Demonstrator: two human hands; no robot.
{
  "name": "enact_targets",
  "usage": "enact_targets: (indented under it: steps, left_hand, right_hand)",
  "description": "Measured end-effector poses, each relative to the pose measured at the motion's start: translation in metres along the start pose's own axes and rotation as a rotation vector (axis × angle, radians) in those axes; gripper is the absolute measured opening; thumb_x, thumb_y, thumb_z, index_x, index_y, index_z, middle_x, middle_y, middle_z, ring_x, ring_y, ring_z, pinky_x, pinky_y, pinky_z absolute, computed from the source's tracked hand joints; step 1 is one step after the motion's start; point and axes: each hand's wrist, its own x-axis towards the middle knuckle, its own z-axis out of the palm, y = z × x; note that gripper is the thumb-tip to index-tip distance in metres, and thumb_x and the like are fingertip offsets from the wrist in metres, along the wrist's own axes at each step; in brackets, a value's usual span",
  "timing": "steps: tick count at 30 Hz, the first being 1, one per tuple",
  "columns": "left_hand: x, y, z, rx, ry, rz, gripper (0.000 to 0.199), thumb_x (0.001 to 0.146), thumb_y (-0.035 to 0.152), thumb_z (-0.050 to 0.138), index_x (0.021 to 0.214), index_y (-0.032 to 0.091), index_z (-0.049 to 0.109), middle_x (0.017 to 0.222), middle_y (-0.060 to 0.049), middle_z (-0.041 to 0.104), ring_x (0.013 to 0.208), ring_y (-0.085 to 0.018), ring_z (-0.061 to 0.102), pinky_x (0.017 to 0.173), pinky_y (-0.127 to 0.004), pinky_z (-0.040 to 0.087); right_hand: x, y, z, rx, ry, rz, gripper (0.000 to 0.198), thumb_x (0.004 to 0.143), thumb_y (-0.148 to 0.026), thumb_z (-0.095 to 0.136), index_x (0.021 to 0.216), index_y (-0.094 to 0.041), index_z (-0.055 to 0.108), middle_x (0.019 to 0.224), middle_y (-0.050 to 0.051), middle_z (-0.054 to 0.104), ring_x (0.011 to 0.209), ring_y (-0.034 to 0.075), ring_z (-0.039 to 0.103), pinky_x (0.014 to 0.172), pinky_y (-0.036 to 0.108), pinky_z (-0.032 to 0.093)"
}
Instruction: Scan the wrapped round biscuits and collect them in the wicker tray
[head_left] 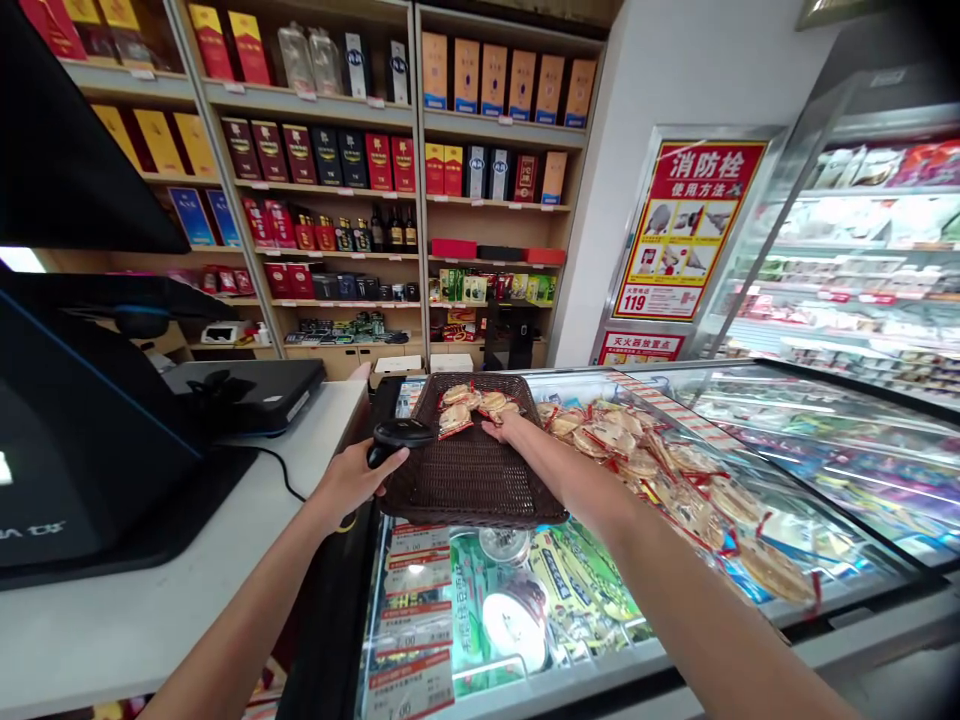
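Observation:
My left hand (346,484) is wrapped round the handle of a black handheld barcode scanner (403,432), whose head reaches over the left rim of a brown woven basket (469,482). Inside the basket, at its far end, lie several clear packets of round, flat baked snacks (454,418) with red-edged wrapping. My right hand (507,427) reaches in from the right, its fingers closed at the near edge of one snack packet (493,402); the fingertips are partly hidden. To the right, a loose pile of similar packets (611,435) spreads over the freezer's glass top.
Under the basket is a glass-topped chest freezer (570,640) holding ice cream, with price labels (411,630) along its left side. A white counter (150,620) on the left carries a black checkout terminal (90,430) and a black flat device (247,390). Stocked shelves (322,190) stand behind.

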Motion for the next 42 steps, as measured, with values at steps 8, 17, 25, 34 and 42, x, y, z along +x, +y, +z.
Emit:
enact_targets:
  steps: [8,17,25,34,42]
  left_hand:
    - [-0.004,0.022,0.010,0.048,-0.013,0.038,0.058,0.072,0.074,0.060,0.096,0.022,0.064,0.054,-0.001,0.068,0.057,-0.025,0.070,0.048,-0.028,0.048]
    - [-0.019,0.088,0.056,0.101,-0.022,0.163,0.060,0.074,0.075,0.057,0.097,0.020,0.066,0.054,-0.001,0.068,0.057,-0.023,0.070,0.048,-0.026,0.047]
    - [-0.028,0.147,0.121,0.166,-0.148,0.342,0.057,0.078,0.072,0.054,0.101,0.021,0.065,0.060,0.002,0.068,0.057,-0.021,0.069,0.055,-0.027,0.047]
    - [-0.034,0.174,0.153,0.297,-0.207,0.417,0.055,0.077,0.074,0.052,0.085,0.021,0.063,0.058,-0.002,0.069,0.064,-0.025,0.069,0.053,-0.027,0.039]
    - [-0.027,0.160,0.128,0.307,-0.192,0.335,0.058,0.076,0.073,0.053,0.096,0.020,0.065,0.055,0.000,0.068,0.059,-0.024,0.070,0.054,-0.028,0.045]
  right_hand:
    - [-0.035,-0.005,-0.020,0.156,0.032,0.267,0.020,0.098,-0.017,0.040,0.087,-0.016,0.057,0.065,0.003,0.062,0.059,0.012,0.064,0.057,0.024,0.055]
    - [-0.154,0.008,-0.082,0.265,0.105,-0.129,0.010,0.090,-0.022,0.061,0.097,-0.019,0.054,0.083,0.003,0.071,0.071,0.013,0.069,0.063,0.025,0.057]
    - [-0.206,0.030,-0.127,0.358,0.195,-0.211,0.038,0.076,-0.032,0.075,0.106,-0.023,0.053,0.085,0.000,0.072,0.074,0.018,0.071,0.067,0.032,0.059]
    - [-0.225,0.038,-0.158,0.516,0.224,-0.157,0.031,0.077,-0.027,0.077,0.097,-0.020,0.054,0.080,0.001,0.073,0.070,0.016,0.071,0.067,0.029,0.058]
    - [-0.212,0.038,-0.203,0.941,0.452,0.059,0.013,0.094,-0.015,0.053,0.083,-0.018,0.060,0.067,0.002,0.069,0.064,0.012,0.068,0.064,0.021,0.059]
